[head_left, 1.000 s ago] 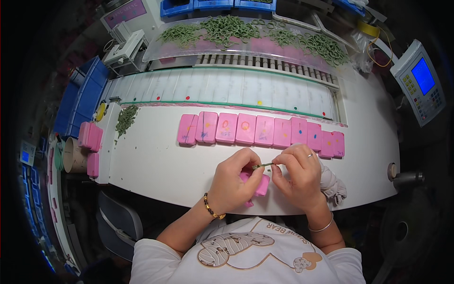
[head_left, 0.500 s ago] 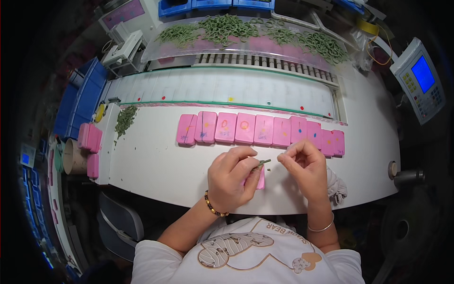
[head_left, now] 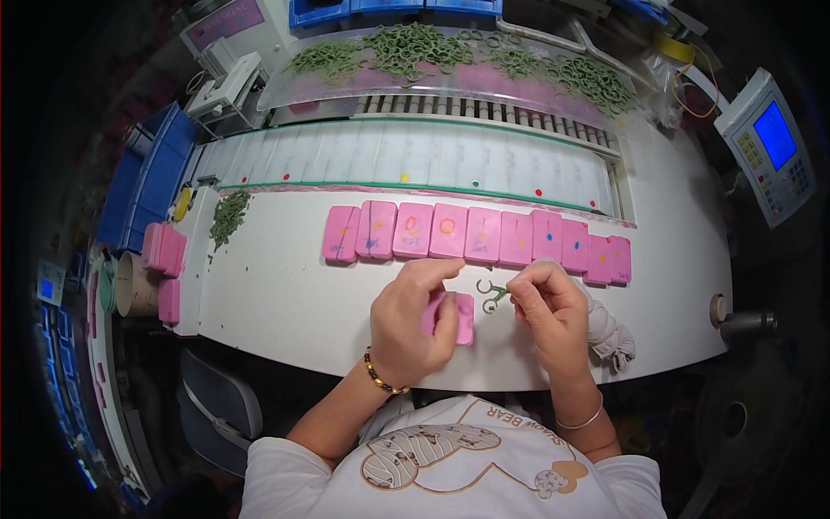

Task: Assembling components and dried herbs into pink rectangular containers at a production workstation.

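Observation:
Above the near middle of the white table, my right hand [head_left: 552, 316] pinches a small green piece with rings on a short stem [head_left: 493, 296] between thumb and fingertips. The rings hang out toward the left. My left hand [head_left: 413, 311], with a beaded bracelet at the wrist, is curved over a pink block [head_left: 466, 322]. Its thumb and forefinger are apart, with nothing visible between them. The hand hides part of that block, and whether it touches it I cannot tell.
A row of pink marked blocks [head_left: 448, 232] lies beyond my hands. Behind it runs a white belt [head_left: 346, 160] with coloured dots. Green rings [head_left: 415, 50] lie heaped on a clear tray at the back. Green scraps [head_left: 228, 218] are at left, a grey cloth [head_left: 609, 337] at right.
The green piece has left my left hand's pinch and is now in my right hand, its rings in view. My left hand has opened and moved slightly left. The belt's dots have shifted left.

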Tool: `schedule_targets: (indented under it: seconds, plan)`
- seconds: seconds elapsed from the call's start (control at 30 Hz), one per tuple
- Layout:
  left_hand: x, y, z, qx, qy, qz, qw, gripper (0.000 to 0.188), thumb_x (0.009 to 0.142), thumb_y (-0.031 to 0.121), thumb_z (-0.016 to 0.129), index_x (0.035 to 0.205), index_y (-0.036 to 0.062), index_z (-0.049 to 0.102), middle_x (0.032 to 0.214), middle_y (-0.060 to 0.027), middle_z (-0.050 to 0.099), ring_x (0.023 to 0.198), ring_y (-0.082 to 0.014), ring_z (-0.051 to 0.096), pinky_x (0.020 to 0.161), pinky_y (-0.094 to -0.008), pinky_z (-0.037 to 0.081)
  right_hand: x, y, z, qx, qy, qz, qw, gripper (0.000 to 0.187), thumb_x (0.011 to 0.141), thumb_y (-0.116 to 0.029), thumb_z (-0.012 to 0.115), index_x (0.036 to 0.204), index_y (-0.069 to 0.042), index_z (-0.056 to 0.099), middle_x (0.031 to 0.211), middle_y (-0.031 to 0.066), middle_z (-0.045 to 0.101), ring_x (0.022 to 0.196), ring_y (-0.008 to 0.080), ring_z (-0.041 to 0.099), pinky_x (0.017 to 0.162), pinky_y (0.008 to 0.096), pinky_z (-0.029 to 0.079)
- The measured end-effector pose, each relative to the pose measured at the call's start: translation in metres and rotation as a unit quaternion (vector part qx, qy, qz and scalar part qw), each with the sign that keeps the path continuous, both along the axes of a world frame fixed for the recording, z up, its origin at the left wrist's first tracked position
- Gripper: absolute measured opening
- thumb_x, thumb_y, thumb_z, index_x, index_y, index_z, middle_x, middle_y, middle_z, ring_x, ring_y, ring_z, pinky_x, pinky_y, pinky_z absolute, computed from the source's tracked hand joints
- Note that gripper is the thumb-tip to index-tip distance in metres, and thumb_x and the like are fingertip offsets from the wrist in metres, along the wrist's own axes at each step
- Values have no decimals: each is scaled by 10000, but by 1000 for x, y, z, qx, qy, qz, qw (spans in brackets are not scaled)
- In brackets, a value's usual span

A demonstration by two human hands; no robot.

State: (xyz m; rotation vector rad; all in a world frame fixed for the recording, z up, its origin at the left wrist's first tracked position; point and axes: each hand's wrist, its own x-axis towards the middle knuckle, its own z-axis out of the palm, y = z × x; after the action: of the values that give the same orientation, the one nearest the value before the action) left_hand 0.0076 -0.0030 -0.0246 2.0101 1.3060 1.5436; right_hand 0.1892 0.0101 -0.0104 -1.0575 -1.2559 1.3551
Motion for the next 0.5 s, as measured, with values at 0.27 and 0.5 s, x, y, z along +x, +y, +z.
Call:
schedule_targets:
  seconds: [0.27, 0.5]
  plan:
    - [-6, -9, 7, -309, -178, -113, 927, 197, 858, -39, 578, 1052, -38, 610, 1004, -101, 632, 870, -125, 656, 761, -247, 512, 0, -2, -8, 77, -103, -24, 991, 78, 929, -78, 624, 899, -7, 612, 800, -2, 581, 647, 44, 500, 579, 186, 410]
    - [2, -10, 9, -281, -183, -99, 937, 182, 798, 23, 681, 973, -11, 643, 900, -107, 640, 774, -158, 648, 698, -268, 524, -1, -4, -10, -69, 17, 14, 997, 102, 946, -114, 614, 957, -13, 623, 805, 4, 588, 647, 41, 509, 576, 172, 405]
